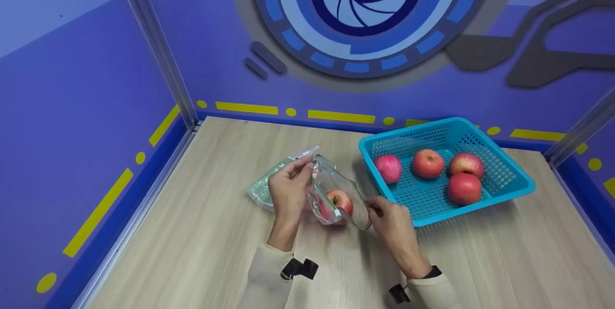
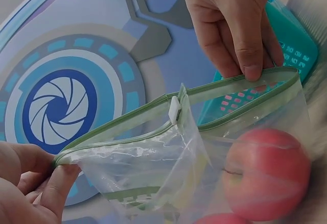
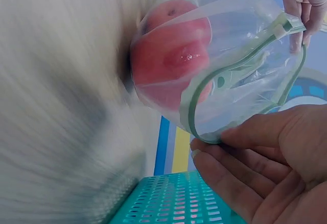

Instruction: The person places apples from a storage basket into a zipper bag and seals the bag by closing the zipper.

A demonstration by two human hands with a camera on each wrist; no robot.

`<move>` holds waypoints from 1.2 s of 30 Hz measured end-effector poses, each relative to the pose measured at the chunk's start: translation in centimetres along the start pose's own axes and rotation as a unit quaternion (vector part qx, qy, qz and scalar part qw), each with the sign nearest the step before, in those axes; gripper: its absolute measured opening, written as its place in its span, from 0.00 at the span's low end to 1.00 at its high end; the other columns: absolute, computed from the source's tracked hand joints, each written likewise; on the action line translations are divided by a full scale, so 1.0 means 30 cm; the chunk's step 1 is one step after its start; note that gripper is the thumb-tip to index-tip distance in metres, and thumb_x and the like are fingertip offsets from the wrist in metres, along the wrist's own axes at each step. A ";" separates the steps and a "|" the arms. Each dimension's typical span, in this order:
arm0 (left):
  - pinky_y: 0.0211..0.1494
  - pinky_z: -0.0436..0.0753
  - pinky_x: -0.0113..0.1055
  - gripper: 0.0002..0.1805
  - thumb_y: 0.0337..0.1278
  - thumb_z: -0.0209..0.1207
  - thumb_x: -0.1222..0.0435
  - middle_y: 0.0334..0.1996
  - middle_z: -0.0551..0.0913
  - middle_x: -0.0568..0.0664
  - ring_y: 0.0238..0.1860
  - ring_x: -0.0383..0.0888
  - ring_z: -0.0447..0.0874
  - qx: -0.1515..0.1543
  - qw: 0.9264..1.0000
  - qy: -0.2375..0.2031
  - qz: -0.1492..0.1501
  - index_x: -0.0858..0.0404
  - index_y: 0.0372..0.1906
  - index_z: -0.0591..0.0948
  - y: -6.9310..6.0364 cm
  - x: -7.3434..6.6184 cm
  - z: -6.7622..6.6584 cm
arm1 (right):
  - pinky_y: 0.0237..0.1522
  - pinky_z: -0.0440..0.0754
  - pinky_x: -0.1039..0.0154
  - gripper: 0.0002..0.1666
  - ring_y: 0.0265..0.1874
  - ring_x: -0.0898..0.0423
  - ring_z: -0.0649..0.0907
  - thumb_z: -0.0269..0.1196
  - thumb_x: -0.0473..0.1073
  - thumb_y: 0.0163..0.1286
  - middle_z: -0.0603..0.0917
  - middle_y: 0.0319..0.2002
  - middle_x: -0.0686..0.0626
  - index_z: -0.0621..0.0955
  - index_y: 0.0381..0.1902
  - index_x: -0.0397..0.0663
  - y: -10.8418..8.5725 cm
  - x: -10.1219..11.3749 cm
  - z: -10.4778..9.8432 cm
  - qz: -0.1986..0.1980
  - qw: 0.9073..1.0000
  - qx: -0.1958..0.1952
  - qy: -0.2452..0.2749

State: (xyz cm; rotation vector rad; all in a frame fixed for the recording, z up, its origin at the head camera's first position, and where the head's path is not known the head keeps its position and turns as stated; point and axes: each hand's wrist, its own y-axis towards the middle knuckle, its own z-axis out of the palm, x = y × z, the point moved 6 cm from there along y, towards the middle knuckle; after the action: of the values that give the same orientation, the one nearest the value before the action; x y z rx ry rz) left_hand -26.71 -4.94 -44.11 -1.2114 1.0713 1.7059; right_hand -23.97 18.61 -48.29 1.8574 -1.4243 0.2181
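Nearby | basket (image 1: 419, 198) of four apples (image 1: 428, 164) | hands (image 1: 290, 190), bag (image 2: 143, 160) partly hide packet (image 1: 263, 191), contents unclear

The clear zip bag (image 2: 143, 165) gaped open left of the blue basket (image 1: 418, 197), green along its mouth, white slider (image 2: 174, 110) partway across, red apples (image 2: 268, 175) low inside.

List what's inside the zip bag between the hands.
Inside the zip bag, at least two red apples show through its clear side. They overlap, so whatever lies behind them is covered.
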 end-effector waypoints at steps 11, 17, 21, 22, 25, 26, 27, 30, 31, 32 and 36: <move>0.47 0.89 0.32 0.08 0.66 0.68 0.74 0.44 0.92 0.57 0.44 0.51 0.92 0.001 0.997 0.038 0.072 0.68 0.47 0.92 0.006 -0.033 -0.030 | 0.37 0.89 0.59 0.11 0.33 0.53 0.87 0.69 0.27 0.69 0.91 0.39 0.44 0.89 0.47 0.38 0.078 -0.008 -0.062 0.024 0.996 -0.070 0.048; 0.53 0.88 0.35 0.09 0.68 0.68 0.74 0.46 0.92 0.56 0.47 0.51 0.92 -0.006 0.995 0.046 0.085 0.68 0.49 0.91 0.004 -0.052 -0.049 | 0.38 0.88 0.64 0.11 0.33 0.53 0.88 0.69 0.27 0.70 0.91 0.40 0.44 0.89 0.49 0.37 0.139 0.007 -0.089 0.002 0.995 -0.081 0.058; 0.52 0.88 0.35 0.09 0.67 0.68 0.74 0.46 0.92 0.55 0.47 0.49 0.92 -0.020 0.994 0.038 0.097 0.69 0.49 0.91 0.001 -0.080 -0.062 | 0.40 0.84 0.75 0.11 0.33 0.52 0.89 0.70 0.27 0.70 0.92 0.40 0.44 0.89 0.49 0.37 0.169 0.013 -0.117 -0.020 0.992 -0.109 0.065; 0.52 0.88 0.35 0.09 0.67 0.68 0.74 0.46 0.92 0.54 0.46 0.49 0.92 -0.025 0.994 0.035 0.104 0.69 0.49 0.91 0.000 -0.090 -0.065 | 0.41 0.82 0.77 0.11 0.32 0.51 0.89 0.70 0.27 0.70 0.92 0.40 0.44 0.89 0.49 0.37 0.175 0.017 -0.127 -0.028 0.990 -0.121 0.072; 0.52 0.88 0.36 0.09 0.67 0.69 0.74 0.46 0.92 0.54 0.46 0.49 0.93 -0.033 0.990 0.027 0.134 0.69 0.49 0.91 -0.006 -0.128 -0.067 | 0.44 0.78 0.82 0.11 0.33 0.49 0.90 0.70 0.28 0.70 0.92 0.41 0.44 0.89 0.49 0.37 0.190 0.033 -0.152 -0.055 0.983 -0.156 0.086; 0.52 0.89 0.37 0.10 0.67 0.68 0.74 0.46 0.92 0.54 0.45 0.49 0.93 -0.031 0.989 0.027 0.143 0.69 0.50 0.91 -0.008 -0.137 -0.064 | 0.45 0.78 0.83 0.11 0.33 0.49 0.90 0.70 0.28 0.71 0.92 0.41 0.44 0.89 0.49 0.37 0.194 0.036 -0.154 -0.060 0.981 -0.161 0.088; 0.52 0.89 0.37 0.10 0.67 0.68 0.73 0.46 0.92 0.54 0.45 0.49 0.93 -0.027 0.988 0.029 0.151 0.70 0.50 0.91 -0.008 -0.142 -0.060 | 0.45 0.78 0.83 0.10 0.34 0.49 0.90 0.70 0.28 0.71 0.92 0.41 0.44 0.89 0.49 0.37 0.197 0.038 -0.154 -0.063 0.981 -0.165 0.085; 0.52 0.89 0.37 0.10 0.67 0.68 0.74 0.46 0.92 0.54 0.45 0.48 0.93 -0.008 0.988 0.039 0.149 0.70 0.50 0.91 -0.007 -0.133 -0.046 | 0.46 0.77 0.83 0.10 0.34 0.50 0.90 0.70 0.28 0.71 0.92 0.40 0.45 0.89 0.48 0.38 0.196 0.032 -0.138 -0.061 0.984 -0.158 0.064; 0.51 0.89 0.36 0.09 0.67 0.68 0.74 0.46 0.92 0.55 0.45 0.48 0.93 -0.003 0.989 0.042 0.143 0.70 0.49 0.91 -0.007 -0.124 -0.042 | 0.46 0.77 0.83 0.10 0.33 0.51 0.89 0.70 0.28 0.70 0.92 0.39 0.45 0.89 0.48 0.38 0.192 0.026 -0.131 -0.059 0.985 -0.153 0.058; 0.51 0.89 0.36 0.09 0.67 0.68 0.74 0.45 0.92 0.55 0.45 0.48 0.93 0.001 0.990 0.045 0.136 0.70 0.49 0.91 -0.006 -0.114 -0.040 | 0.46 0.76 0.83 0.10 0.33 0.52 0.89 0.71 0.27 0.69 0.92 0.39 0.45 0.89 0.47 0.38 0.188 0.022 -0.126 -0.056 0.986 -0.149 0.056; 0.51 0.88 0.35 0.09 0.67 0.68 0.75 0.45 0.92 0.56 0.45 0.50 0.93 0.007 0.991 0.049 0.121 0.70 0.49 0.91 -0.008 -0.100 -0.038 | 0.45 0.78 0.83 0.12 0.32 0.53 0.89 0.71 0.26 0.68 0.92 0.39 0.46 0.89 0.48 0.37 0.178 0.016 -0.131 -0.071 0.982 -0.157 0.073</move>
State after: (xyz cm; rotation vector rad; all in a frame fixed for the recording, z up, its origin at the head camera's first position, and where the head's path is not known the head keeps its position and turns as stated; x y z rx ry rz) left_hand -25.40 -6.27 -41.48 -1.2058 1.3317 1.8312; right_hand -27.30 20.41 -42.84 1.6385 -1.1482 0.0533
